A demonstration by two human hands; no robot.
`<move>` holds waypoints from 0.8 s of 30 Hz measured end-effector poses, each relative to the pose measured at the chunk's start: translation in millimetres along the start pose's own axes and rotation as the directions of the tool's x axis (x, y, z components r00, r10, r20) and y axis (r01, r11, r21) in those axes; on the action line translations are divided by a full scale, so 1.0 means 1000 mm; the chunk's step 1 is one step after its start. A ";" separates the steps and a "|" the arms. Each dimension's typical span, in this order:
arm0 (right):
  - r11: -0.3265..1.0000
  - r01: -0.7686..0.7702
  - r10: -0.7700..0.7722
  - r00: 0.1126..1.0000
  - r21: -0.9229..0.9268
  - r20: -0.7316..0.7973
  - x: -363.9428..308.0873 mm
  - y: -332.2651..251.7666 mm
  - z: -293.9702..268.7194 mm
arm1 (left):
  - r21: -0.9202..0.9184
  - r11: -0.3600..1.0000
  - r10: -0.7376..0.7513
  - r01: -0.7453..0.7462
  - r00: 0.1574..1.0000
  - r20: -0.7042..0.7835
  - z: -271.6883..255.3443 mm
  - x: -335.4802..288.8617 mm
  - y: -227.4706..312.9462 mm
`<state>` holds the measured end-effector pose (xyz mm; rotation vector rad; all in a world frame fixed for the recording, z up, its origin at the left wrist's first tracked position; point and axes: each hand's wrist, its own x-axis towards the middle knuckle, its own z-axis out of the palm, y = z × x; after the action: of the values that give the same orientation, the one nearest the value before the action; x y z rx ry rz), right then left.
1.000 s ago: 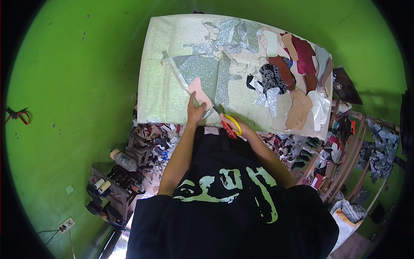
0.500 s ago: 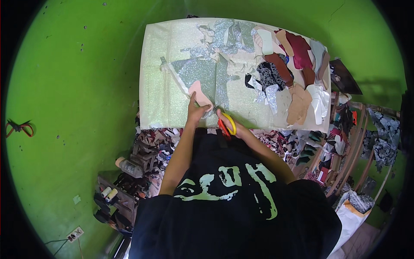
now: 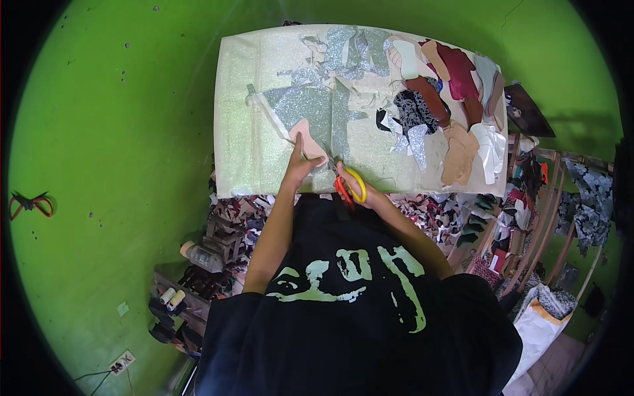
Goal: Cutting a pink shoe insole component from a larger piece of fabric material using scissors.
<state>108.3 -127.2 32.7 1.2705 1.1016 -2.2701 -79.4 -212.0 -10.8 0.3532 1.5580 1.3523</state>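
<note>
Our grip is closed on both sides: our right hand wraps the red-and-yellow-handled scissors, and our left hand pins the pale pink pattern piece onto the silver glitter sheet at the near edge of the desk. We judge the cut midway; next, the blades need steering along the pattern's outline. The pattern's long axis runs near to far, leaning left.

I see cut pieces in brown, maroon and tan heaped at the worktop's far right; below the worktop lies a litter of scraps — thread spools beside it; green floor; a wall socket.
</note>
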 end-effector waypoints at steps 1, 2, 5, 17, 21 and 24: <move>1.000 0.004 -0.004 1.000 0.004 -0.002 0.001 0.001 -0.002 | 0.108 0.994 0.032 -0.026 0.998 -0.052 0.003 -0.001 0.001; 1.000 -0.006 0.006 1.000 0.018 -0.011 0.002 0.003 -0.003 | 0.217 0.975 0.070 -0.046 0.993 -0.100 0.006 -0.002 0.002; 1.000 -0.018 0.018 1.000 0.023 -0.015 -0.001 0.003 -0.002 | 0.228 0.972 0.097 -0.064 0.985 -0.140 0.005 -0.002 -0.005; 0.999 0.044 -0.046 0.997 -0.032 -0.061 -0.010 -0.005 0.007 | -0.171 0.984 -0.065 0.057 0.997 -0.043 -0.003 -0.001 -0.011; 0.999 0.042 -0.043 0.998 -0.032 -0.044 -0.010 -0.006 0.007 | -0.210 0.976 -0.072 0.063 0.997 -0.034 -0.003 -0.002 -0.012; 0.999 0.051 -0.051 0.997 -0.004 -0.053 -0.009 -0.007 0.009 | -0.226 0.972 -0.068 0.060 0.997 -0.025 0.002 -0.004 -0.005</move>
<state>103.9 -130.4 46.6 1.3231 1.1679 -2.2825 -74.2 -215.7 -13.3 0.1397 1.4119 1.4729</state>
